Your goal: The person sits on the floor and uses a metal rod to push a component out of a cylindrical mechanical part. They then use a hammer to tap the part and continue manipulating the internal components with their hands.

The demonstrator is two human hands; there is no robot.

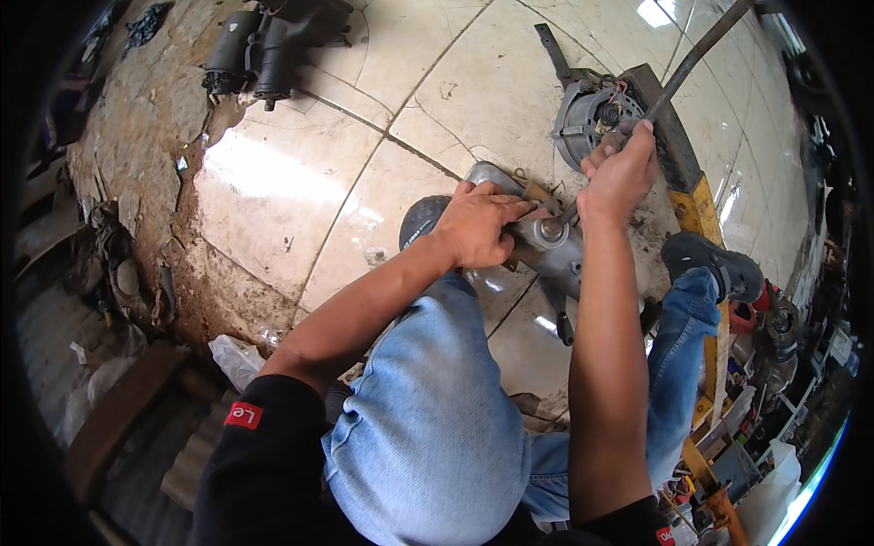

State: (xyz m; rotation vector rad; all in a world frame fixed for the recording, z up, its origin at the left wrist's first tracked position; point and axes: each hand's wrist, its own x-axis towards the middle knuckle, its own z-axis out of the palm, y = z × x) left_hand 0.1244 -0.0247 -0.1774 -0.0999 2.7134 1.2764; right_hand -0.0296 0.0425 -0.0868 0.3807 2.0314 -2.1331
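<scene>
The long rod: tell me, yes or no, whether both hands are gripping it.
No, only the right hand grips the long rod, while the left hand rests on the grey metal part.

The right hand (622, 173) gripped a long metal bar (699, 56), its lower end at the round collar (551, 231) of a grey metal housing (557, 262). The left hand (482, 223) lay against that housing on the tiled floor (437, 100). Beyond stood a round slotted unit (576, 127), near a black-and-yellow beam (696, 205).
</scene>
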